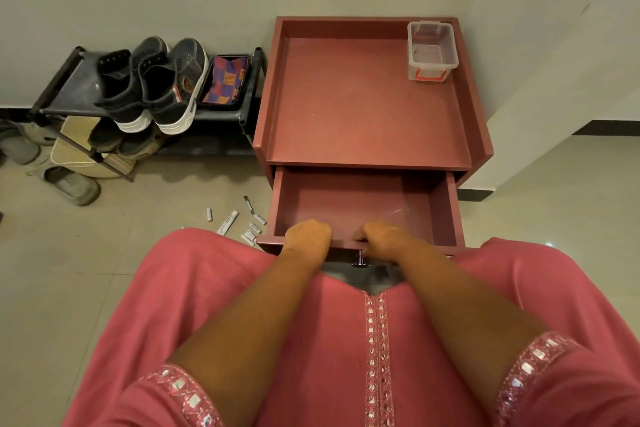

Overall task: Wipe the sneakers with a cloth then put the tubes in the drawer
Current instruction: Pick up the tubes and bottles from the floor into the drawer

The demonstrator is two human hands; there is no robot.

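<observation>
Your left hand [306, 236] and right hand [384, 238] both curl over the front edge of the open drawer [349, 198]. Tubes [239, 220] lie scattered on the floor [138, 218] just left of it (none inside). Sneakers [156, 87] sit on the shoe rack [69, 87], cloth [225, 80] beside them.

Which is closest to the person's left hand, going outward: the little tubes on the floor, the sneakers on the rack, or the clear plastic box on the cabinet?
From the left hand:
1. Tubes, on the floor just left of it.
2. Sneakers, up left on the rack.
3. Clear plastic box, cabinet's far right corner.
</observation>
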